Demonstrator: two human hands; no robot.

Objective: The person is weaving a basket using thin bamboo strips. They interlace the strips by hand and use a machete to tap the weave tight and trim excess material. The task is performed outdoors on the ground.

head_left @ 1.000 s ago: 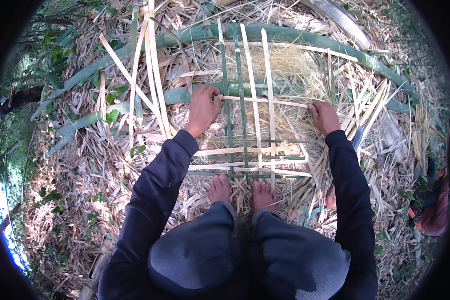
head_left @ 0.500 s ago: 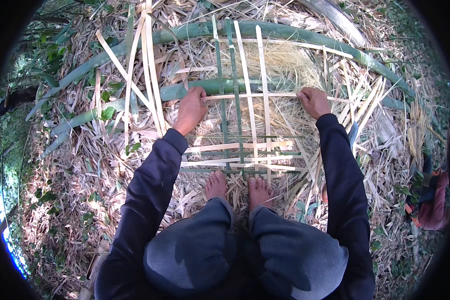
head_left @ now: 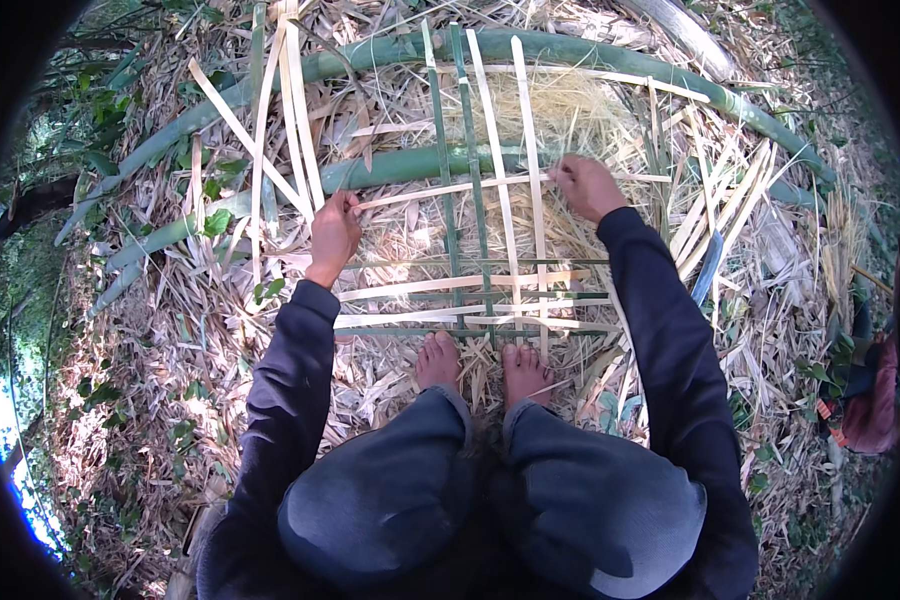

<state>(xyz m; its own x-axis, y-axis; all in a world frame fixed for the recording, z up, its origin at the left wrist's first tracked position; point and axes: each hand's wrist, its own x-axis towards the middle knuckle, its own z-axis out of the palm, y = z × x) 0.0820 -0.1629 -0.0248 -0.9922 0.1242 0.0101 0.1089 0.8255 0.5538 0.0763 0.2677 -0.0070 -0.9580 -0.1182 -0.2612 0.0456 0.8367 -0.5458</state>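
Observation:
My left hand [head_left: 336, 240] is closed in a pinch on the left end of a thin pale bamboo strip [head_left: 410, 197]. The strip runs crosswise and slants up to the right, where my right hand [head_left: 585, 188] pinches it just beyond the rightmost lengthwise strip [head_left: 530, 120]. Two green lengthwise strips [head_left: 438, 130] and another pale one [head_left: 488, 110] lie beside that one. Nearer my feet, several green and pale cross strips [head_left: 410, 288] are interlaced with them. Which lengthwise strips the held strip passes over or under, I cannot tell for certain.
Two thick green bamboo poles [head_left: 400, 168] lie beyond the weave, under the lengthwise strips. Loose pale strips [head_left: 295, 100] rest at the left, and more strips [head_left: 740, 210] at the right. My bare feet [head_left: 437, 360] stand at the near edge. Dry leaves cover the ground.
My left hand has shifted left and a little nearer with the strip's end. My right hand has moved left along the strip and slightly farther away. The strip now slants more.

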